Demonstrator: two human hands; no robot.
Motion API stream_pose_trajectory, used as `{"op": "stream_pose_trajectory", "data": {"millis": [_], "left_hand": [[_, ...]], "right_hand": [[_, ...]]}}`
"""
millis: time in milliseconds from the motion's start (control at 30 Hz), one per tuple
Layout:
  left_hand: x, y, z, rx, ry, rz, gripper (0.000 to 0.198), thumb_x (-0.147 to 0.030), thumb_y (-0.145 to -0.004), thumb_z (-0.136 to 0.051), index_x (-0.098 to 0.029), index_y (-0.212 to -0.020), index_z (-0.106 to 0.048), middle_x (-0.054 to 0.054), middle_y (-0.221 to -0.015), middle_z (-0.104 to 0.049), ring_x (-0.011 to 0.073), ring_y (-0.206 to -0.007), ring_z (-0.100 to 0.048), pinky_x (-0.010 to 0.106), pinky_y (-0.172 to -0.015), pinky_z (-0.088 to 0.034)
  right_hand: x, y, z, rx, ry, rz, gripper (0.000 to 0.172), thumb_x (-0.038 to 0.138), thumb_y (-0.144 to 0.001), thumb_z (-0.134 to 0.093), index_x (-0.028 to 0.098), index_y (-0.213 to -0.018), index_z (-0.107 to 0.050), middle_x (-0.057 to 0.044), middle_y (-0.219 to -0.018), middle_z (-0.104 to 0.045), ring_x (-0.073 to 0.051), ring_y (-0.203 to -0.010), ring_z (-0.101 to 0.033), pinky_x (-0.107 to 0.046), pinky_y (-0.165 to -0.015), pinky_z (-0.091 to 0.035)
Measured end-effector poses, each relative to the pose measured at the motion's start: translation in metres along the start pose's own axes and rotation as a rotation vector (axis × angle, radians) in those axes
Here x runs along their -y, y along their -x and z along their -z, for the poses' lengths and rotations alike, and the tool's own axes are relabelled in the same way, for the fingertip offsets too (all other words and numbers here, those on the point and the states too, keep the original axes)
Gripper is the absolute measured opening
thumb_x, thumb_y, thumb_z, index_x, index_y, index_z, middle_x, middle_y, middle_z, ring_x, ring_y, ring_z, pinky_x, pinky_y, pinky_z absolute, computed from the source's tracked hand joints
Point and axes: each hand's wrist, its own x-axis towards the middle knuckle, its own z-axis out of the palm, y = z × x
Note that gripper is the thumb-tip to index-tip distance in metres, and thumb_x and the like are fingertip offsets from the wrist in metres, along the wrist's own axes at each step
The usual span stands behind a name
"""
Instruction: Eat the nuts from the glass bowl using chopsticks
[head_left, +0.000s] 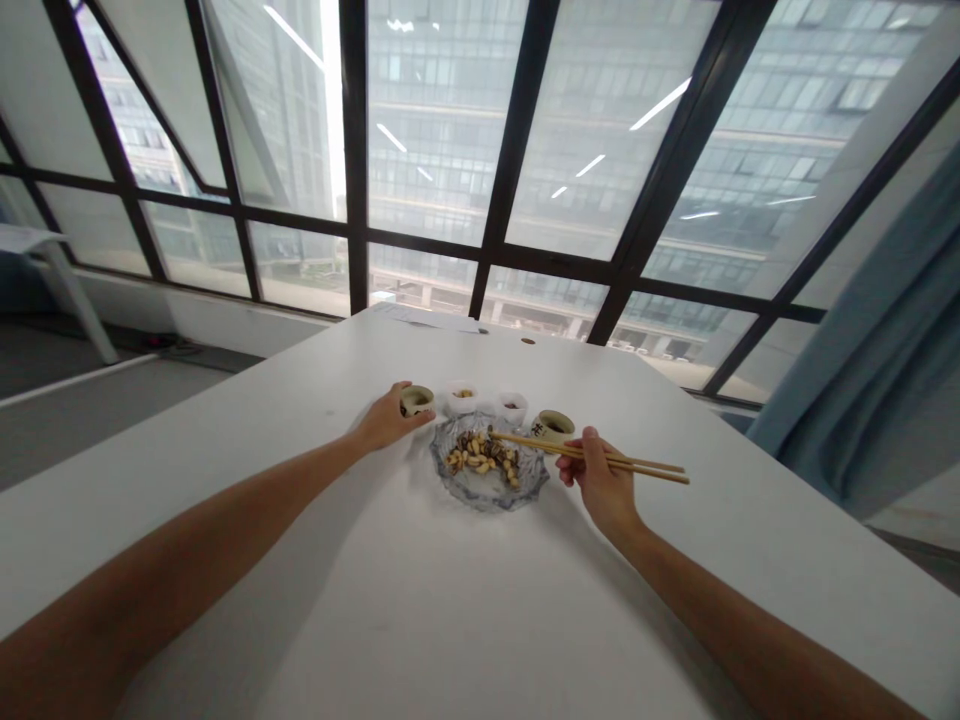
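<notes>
the left grip [384, 419] closes around the left pot [421, 407], at ten o'clock of the glass bowl [487, 497], it seems to keep this pot steady. the right grip [602, 482], at four o'clock, is closed on the chopsticks [525, 440] well behind their tips, probably so the hand can stay outside the rim. the tips lie at nine o'clock from this grip, over the nuts [480, 457] in the bowl; whether they pinch one, i cannot tell.
</notes>
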Motion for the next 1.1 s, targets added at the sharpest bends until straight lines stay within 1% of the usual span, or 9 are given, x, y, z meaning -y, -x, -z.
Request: {"op": "stream_pose_trajectory", "data": {"millis": [133,233,467,600,700,800,900,1000,1100], "left_hand": [[-0.0006,0.0011,0.0017,0.009,0.015,0.001,0.085,-0.065,-0.071,-0.071,-0.018,-0.137,-0.047,0.013,-0.115,-0.070,0.0293,-0.105,-0.069,0.039,-0.091,-0.053],[-0.0024,0.0019,0.0034,0.018,0.007,0.002,0.084,-0.066,-0.071,-0.070,-0.018,-0.136,-0.047,0.013,-0.115,-0.070,0.0296,-0.105,-0.069,0.039,-0.091,-0.054],[-0.0058,0.0032,0.0055,0.014,-0.011,-0.019,0.076,-0.060,-0.072,-0.072,-0.019,-0.131,-0.049,0.012,-0.115,-0.069,0.0283,-0.104,-0.069,0.040,-0.092,-0.053],[-0.0066,0.0041,0.0064,-0.021,-0.014,-0.106,0.075,-0.056,-0.067,-0.077,-0.018,-0.126,-0.049,0.011,-0.116,-0.068,0.0285,-0.106,-0.066,0.042,-0.094,-0.052],[-0.0064,0.0042,0.0068,-0.058,-0.030,-0.191,0.073,-0.048,-0.063,-0.080,-0.018,-0.123,-0.050,0.012,-0.119,-0.066,0.0297,-0.111,-0.063,0.044,-0.097,-0.050],[-0.0055,0.0043,0.0066,-0.078,-0.049,-0.248,0.070,-0.040,-0.062,-0.081,-0.019,-0.121,-0.050,0.012,-0.120,-0.063,0.0299,-0.113,-0.062,0.045,-0.099,-0.049],[-0.0052,0.0051,0.0063,-0.075,-0.037,-0.281,0.069,-0.037,-0.063,-0.080,-0.019,-0.122,-0.048,0.012,-0.123,-0.061,0.0292,-0.115,-0.061,0.044,-0.101,-0.048],[-0.0067,0.0066,0.0065,-0.065,-0.011,-0.275,0.069,-0.039,-0.063,-0.079,-0.019,-0.122,-0.047,0.012,-0.123,-0.062,0.0284,-0.114,-0.062,0.043,-0.099,-0.049],[-0.0090,0.0077,0.0065,-0.061,-0.008,-0.212,0.069,-0.045,-0.064,-0.079,-0.020,-0.120,-0.047,0.011,-0.119,-0.065,0.0277,-0.108,-0.065,0.042,-0.096,-0.051]], "right_hand": [[-0.0095,0.0018,0.0011,-0.051,-0.086,-0.091,0.058,0.073,-0.064,-0.076,0.016,-0.068,-0.062,-0.002,-0.049,-0.063,-0.012,-0.037,-0.054,-0.021,-0.033,-0.041],[-0.0113,0.0037,0.0002,-0.085,-0.113,-0.124,0.060,0.074,-0.060,-0.078,0.016,-0.068,-0.061,-0.002,-0.048,-0.063,-0.011,-0.036,-0.054,-0.021,-0.033,-0.041],[-0.0098,0.0076,-0.0019,-0.068,-0.037,-0.051,0.060,0.075,-0.068,-0.071,0.016,-0.070,-0.062,-0.003,-0.050,-0.063,-0.012,-0.037,-0.054,-0.023,-0.034,-0.042],[-0.0107,0.0056,-0.0007,-0.092,-0.032,-0.044,0.059,0.076,-0.068,-0.071,0.017,-0.070,-0.062,-0.002,-0.050,-0.062,-0.012,-0.037,-0.053,-0.023,-0.034,-0.041],[-0.0100,0.0053,0.0004,-0.090,-0.026,-0.033,0.060,0.076,-0.068,-0.070,0.017,-0.071,-0.062,-0.002,-0.050,-0.062,-0.013,-0.038,-0.054,-0.024,-0.034,-0.042],[-0.0069,0.0057,0.0018,-0.050,0.057,0.039,0.058,0.075,-0.074,-0.066,0.017,-0.072,-0.063,-0.003,-0.052,-0.063,-0.014,-0.039,-0.056,-0.025,-0.035,-0.043],[-0.0037,0.0056,0.0034,-0.013,0.124,0.124,0.056,0.072,-0.079,-0.063,0.017,-0.073,-0.064,-0.003,-0.054,-0.064,-0.014,-0.040,-0.056,-0.025,-0.037,-0.045],[-0.0026,0.0050,0.0043,0.002,0.142,0.159,0.055,0.071,-0.081,-0.062,0.017,-0.073,-0.064,-0.003,-0.053,-0.064,-0.014,-0.040,-0.056,-0.025,-0.037,-0.045],[-0.0028,0.0049,0.0041,0.007,0.149,0.148,0.055,0.072,-0.080,-0.062,0.017,-0.072,-0.064,-0.003,-0.053,-0.064,-0.014,-0.039,-0.056,-0.025,-0.037,-0.045]]}}
